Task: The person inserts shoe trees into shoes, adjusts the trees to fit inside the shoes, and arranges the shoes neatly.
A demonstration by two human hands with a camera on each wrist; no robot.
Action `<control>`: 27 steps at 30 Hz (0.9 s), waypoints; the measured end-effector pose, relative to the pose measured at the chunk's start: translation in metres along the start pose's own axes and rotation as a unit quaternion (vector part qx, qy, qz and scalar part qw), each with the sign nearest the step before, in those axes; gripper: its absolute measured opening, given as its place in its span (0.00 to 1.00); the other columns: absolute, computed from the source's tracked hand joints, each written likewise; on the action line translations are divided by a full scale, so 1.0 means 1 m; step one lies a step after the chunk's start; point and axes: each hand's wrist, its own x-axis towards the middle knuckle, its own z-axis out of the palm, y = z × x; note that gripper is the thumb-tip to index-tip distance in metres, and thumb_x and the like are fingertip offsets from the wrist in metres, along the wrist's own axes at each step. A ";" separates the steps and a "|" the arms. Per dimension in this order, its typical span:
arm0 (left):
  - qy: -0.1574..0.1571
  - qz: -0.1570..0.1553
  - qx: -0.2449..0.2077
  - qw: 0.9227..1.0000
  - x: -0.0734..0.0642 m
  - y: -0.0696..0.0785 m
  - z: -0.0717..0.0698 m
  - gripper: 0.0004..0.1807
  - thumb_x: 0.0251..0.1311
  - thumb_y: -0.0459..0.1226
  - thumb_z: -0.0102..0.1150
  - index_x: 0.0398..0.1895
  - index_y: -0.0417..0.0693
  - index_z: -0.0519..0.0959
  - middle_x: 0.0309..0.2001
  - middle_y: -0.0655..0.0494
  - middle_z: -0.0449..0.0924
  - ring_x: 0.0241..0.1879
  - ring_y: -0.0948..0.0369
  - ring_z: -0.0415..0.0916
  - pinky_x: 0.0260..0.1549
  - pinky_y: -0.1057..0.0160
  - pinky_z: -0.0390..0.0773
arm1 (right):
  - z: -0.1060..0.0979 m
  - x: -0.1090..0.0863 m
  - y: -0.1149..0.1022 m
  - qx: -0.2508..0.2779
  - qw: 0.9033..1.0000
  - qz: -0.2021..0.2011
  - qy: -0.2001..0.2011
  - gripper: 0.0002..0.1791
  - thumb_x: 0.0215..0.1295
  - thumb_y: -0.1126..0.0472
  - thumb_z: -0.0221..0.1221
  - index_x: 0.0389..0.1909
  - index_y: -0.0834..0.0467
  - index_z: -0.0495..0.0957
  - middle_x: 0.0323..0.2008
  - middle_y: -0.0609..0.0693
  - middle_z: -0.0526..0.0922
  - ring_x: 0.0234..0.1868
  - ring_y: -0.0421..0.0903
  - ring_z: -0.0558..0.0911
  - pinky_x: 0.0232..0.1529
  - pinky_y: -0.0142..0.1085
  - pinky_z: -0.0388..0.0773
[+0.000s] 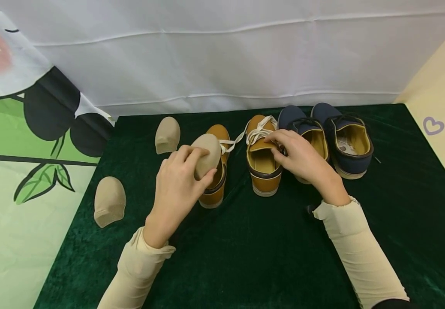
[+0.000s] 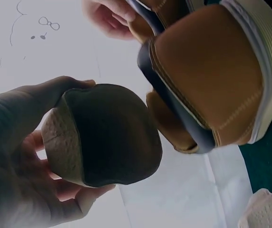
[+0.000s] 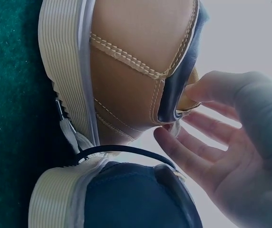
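Observation:
My left hand (image 1: 180,180) grips a beige toe-shaped shoe insert (image 1: 208,154) between thumb and fingers, above the opening of the left tan shoe (image 1: 211,199). In the left wrist view the insert (image 2: 117,137) shows its dark hollow side, close to a tan shoe heel (image 2: 212,71). My right hand (image 1: 299,156) pinches the tongue of the other tan shoe (image 1: 265,186), its thumb on the inside of the opening in the right wrist view. White laces (image 1: 261,133) lie over this shoe and stretch toward the left one.
Two more beige inserts lie on the left, one toward the back (image 1: 167,135) and one nearer (image 1: 109,201). A pair of navy shoes (image 1: 350,161) with dark laces stands right of the tan pair. Dark green cloth (image 1: 245,257) covers the table; a white curtain (image 1: 222,64) hangs behind.

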 end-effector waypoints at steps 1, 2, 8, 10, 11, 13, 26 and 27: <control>-0.001 0.003 -0.002 1.000 -0.001 0.002 0.000 0.22 0.59 0.45 0.76 0.53 0.48 0.84 0.50 0.48 0.84 0.45 0.48 0.82 0.41 0.48 0.80 | 0.000 0.000 0.000 -0.001 1.000 -0.001 0.000 0.16 0.74 0.65 0.60 0.60 0.59 0.79 0.58 0.57 0.82 0.60 0.54 0.80 0.63 0.54 0.75; -0.001 0.006 -0.004 1.000 -0.001 0.004 0.001 0.21 0.59 0.45 0.76 0.53 0.48 0.84 0.50 0.48 0.84 0.45 0.48 0.82 0.41 0.48 0.80 | 0.000 0.000 0.000 -0.002 1.000 -0.001 0.000 0.16 0.74 0.65 0.60 0.60 0.59 0.79 0.58 0.57 0.82 0.60 0.55 0.80 0.64 0.54 0.75; -0.002 0.031 -0.006 1.000 -0.003 0.013 0.007 0.21 0.60 0.47 0.75 0.53 0.49 0.84 0.51 0.48 0.84 0.45 0.47 0.82 0.42 0.49 0.81 | 0.000 0.001 0.002 -0.005 1.000 -0.001 0.002 0.17 0.75 0.64 0.59 0.62 0.59 0.79 0.60 0.57 0.82 0.62 0.55 0.79 0.66 0.54 0.74; -0.006 0.040 -0.002 0.999 -0.003 0.017 0.009 0.21 0.61 0.48 0.74 0.54 0.50 0.84 0.51 0.48 0.84 0.45 0.47 0.82 0.42 0.49 0.81 | 0.000 0.001 0.002 -0.003 1.000 0.000 0.002 0.17 0.76 0.64 0.59 0.63 0.59 0.78 0.61 0.57 0.81 0.63 0.55 0.79 0.67 0.55 0.73; -0.008 0.045 0.000 0.999 -0.004 0.019 0.010 0.21 0.61 0.48 0.74 0.54 0.50 0.84 0.51 0.48 0.84 0.45 0.48 0.82 0.41 0.50 0.81 | 0.000 0.001 0.002 -0.003 1.000 0.001 0.002 0.17 0.76 0.64 0.59 0.63 0.58 0.78 0.61 0.57 0.81 0.63 0.55 0.79 0.67 0.55 0.73; -0.010 0.056 0.006 0.998 -0.004 0.023 0.011 0.21 0.62 0.48 0.73 0.54 0.50 0.85 0.52 0.48 0.84 0.46 0.48 0.83 0.41 0.50 0.81 | 0.000 0.000 0.002 -0.004 1.000 0.002 0.004 0.18 0.76 0.63 0.59 0.63 0.58 0.78 0.61 0.57 0.81 0.62 0.55 0.79 0.65 0.55 0.74; -0.024 0.118 0.014 0.993 -0.005 0.047 0.018 0.20 0.67 0.51 0.67 0.55 0.52 0.85 0.53 0.52 0.84 0.47 0.52 0.83 0.46 0.52 0.84 | -0.001 0.000 0.002 -0.010 1.000 0.014 0.015 0.17 0.77 0.60 0.59 0.64 0.57 0.79 0.62 0.56 0.82 0.61 0.54 0.81 0.64 0.54 0.76; -0.024 0.120 0.012 0.992 -0.005 0.048 0.018 0.20 0.67 0.51 0.67 0.55 0.51 0.85 0.53 0.52 0.84 0.48 0.52 0.83 0.47 0.52 0.84 | -0.001 0.000 0.002 -0.010 1.000 0.014 0.017 0.17 0.77 0.60 0.59 0.63 0.57 0.79 0.62 0.56 0.82 0.61 0.54 0.81 0.63 0.54 0.76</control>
